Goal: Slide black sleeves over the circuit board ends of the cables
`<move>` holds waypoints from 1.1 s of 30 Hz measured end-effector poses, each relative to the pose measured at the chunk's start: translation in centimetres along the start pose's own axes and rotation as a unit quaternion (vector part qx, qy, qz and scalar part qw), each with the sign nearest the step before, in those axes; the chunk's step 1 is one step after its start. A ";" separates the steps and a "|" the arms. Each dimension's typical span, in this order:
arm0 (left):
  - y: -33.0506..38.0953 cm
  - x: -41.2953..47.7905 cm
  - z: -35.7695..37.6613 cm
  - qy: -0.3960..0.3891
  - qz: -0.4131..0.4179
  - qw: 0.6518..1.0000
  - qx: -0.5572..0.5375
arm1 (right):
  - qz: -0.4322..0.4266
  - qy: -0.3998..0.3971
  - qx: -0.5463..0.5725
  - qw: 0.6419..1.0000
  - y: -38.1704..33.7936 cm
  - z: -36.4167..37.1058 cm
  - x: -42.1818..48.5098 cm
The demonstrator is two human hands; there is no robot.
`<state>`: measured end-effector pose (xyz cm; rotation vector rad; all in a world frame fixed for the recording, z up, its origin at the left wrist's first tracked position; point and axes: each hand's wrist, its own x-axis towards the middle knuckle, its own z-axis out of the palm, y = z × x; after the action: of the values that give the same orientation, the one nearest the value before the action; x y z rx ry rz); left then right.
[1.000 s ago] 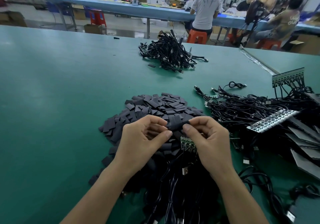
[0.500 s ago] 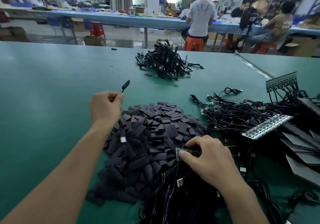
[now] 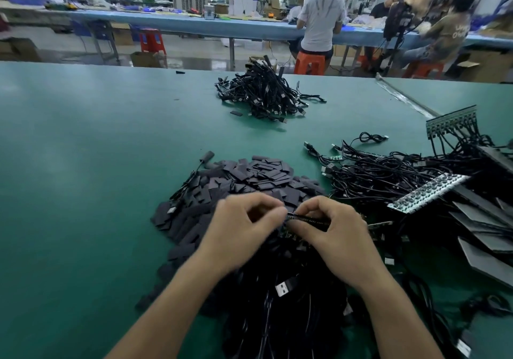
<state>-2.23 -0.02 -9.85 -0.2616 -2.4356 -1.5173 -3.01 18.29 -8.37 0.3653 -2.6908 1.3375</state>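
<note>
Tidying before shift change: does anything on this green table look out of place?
Two things: a lone black sleeve lies apart beside the far cable pile, and one cable is draped across the sleeve pile.

Legible text: none. Pale lettering on the back of a seated person's brown jacket (image 3: 455, 32), two o'clock: too blurred to read.
</note>
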 end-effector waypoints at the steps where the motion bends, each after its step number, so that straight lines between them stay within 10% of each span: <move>1: 0.0 -0.5 0.6 -0.018 -0.007 1.000 -0.025 | -0.002 -0.009 0.017 1.000 0.1 0.0 0.1; 33: -1.0 -1.0 0.8 -0.113 -0.037 0.965 -0.234 | -0.004 -0.176 0.191 0.966 1.6 -0.6 0.8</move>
<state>-1.69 0.22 -11.29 -0.4588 -2.2279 -2.1951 -4.23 19.57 -9.10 0.7114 -2.6695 1.9602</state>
